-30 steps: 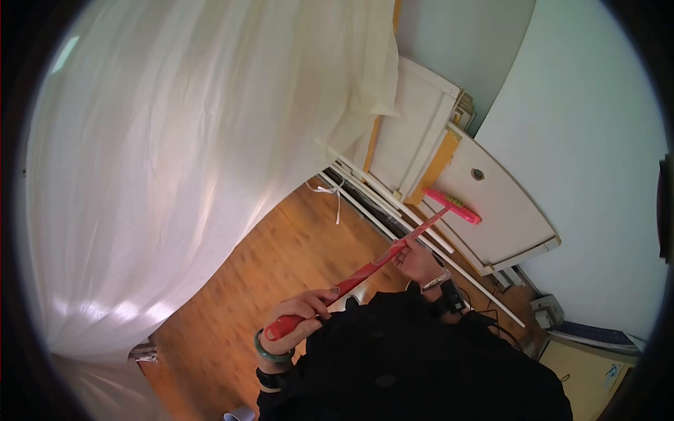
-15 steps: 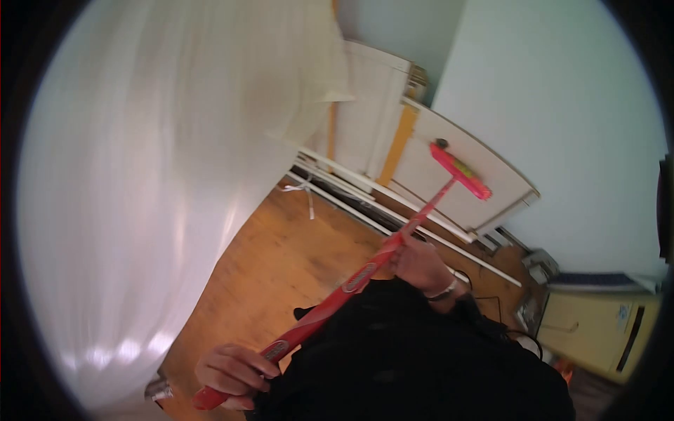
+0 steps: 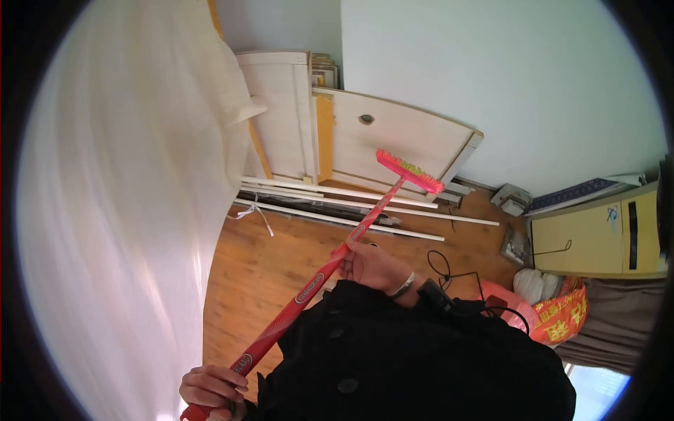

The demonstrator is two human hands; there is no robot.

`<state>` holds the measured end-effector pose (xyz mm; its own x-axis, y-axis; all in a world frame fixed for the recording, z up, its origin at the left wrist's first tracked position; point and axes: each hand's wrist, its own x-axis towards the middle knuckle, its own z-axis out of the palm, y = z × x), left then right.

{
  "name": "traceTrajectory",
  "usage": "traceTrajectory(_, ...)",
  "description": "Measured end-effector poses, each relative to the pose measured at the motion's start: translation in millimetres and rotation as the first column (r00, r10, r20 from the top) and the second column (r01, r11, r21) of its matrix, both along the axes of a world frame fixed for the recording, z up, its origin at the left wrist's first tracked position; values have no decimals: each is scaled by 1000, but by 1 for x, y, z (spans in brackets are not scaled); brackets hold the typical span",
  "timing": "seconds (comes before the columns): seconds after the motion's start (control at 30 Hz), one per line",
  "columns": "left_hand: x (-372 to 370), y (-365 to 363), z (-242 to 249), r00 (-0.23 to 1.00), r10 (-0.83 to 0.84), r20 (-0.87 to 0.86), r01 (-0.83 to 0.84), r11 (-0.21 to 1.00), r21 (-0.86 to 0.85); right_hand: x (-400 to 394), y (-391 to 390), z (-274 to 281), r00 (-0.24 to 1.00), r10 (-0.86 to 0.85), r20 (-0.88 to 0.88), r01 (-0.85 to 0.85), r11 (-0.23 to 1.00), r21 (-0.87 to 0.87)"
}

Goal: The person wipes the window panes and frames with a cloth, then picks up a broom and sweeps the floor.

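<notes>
A long-handled broom runs diagonally up and away from me. Its handle is red with oval labels, and its pink head carries pink and yellow-green bristles. My left hand is closed round the handle close to its lower end. Farther up, my right hand, with a bracelet at the wrist, is closed on the handle near its middle. The broom head overlaps a pale panel with a round hole in this view.
White poles lie along the wooden floor by the leaning panels. A pale curtain hangs at left. At right are a yellowish cabinet, a black cable and a red-and-yellow bag.
My view has swung to the right, bringing the bag and more of the cabinet into sight. The broom appears farther left in view, still in both hands.
</notes>
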<state>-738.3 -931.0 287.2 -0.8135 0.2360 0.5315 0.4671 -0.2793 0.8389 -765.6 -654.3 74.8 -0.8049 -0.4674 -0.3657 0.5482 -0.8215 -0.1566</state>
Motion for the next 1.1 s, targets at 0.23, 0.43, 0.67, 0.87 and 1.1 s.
traceTrajectory(0.23,-19,-2,-2,994,-109,7,109,991,-72,3,7,-8,998,-58,-26,57,998,-27)
traceTrajectory(0.43,-19,-9,-14,996,-26,81,32,997,-73,6,6,-16,998,-64,1,64,997,-43)
traceTrajectory(0.67,-22,-16,-10,981,-178,77,191,960,-204,5,5,-12,994,-90,68,90,996,7)
traceTrajectory(0.87,-1,-14,-14,994,-47,99,66,978,-200,4,7,-21,1000,18,3,-17,998,-55)
traceTrajectory(1.1,4,5,-22,967,-89,239,135,974,-182,-6,14,-45,999,3,45,-5,999,52)
